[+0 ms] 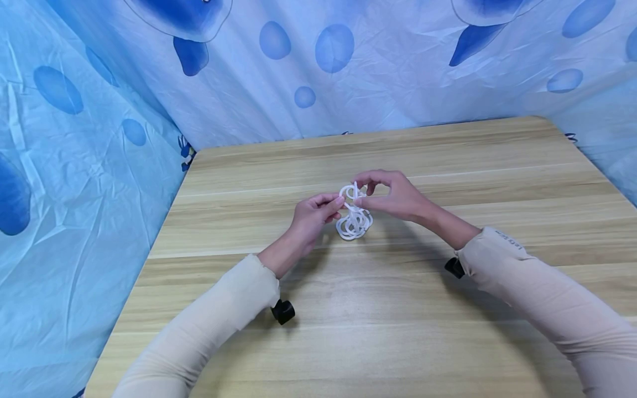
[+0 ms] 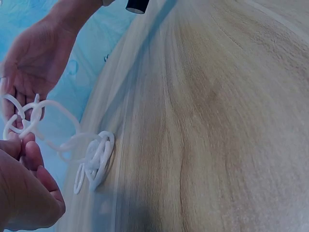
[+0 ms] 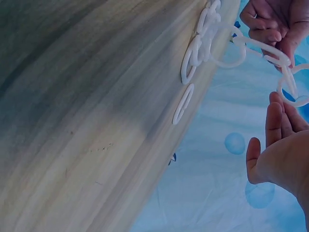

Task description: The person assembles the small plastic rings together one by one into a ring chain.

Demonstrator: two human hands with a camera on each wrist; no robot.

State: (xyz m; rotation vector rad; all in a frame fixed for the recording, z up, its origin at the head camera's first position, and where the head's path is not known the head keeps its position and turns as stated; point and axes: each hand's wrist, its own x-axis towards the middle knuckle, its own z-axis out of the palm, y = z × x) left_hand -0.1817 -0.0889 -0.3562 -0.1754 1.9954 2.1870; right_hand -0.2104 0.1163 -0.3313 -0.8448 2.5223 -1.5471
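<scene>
Pinching the top links of a white plastic chain (image 1: 354, 213), both hands meet above the middle of the wooden table (image 1: 398, 309). The left hand (image 1: 312, 214) has thumb and fingertips closed together on a link at its 3 o'clock side; the right hand (image 1: 393, 194) curls thumb and forefinger round the uppermost ring. From those fingers the chain hangs down to a small heap of links resting on the tabletop, at about 6 o'clock from the grip.

To work the links well, I judge each hand should hold just one ring, firmly, keeping the ring upright and the loose heap slack below.

Only the left wrist view shows the heap (image 2: 94, 162) lying flat on the wood with the links rising clear of it. In the right wrist view one link (image 3: 183, 103) lies a little apart from the pile, which the head view does not make plain. Blue patterned cloth (image 1: 99, 138) hangs around from 9 to 3 o'clock.
</scene>
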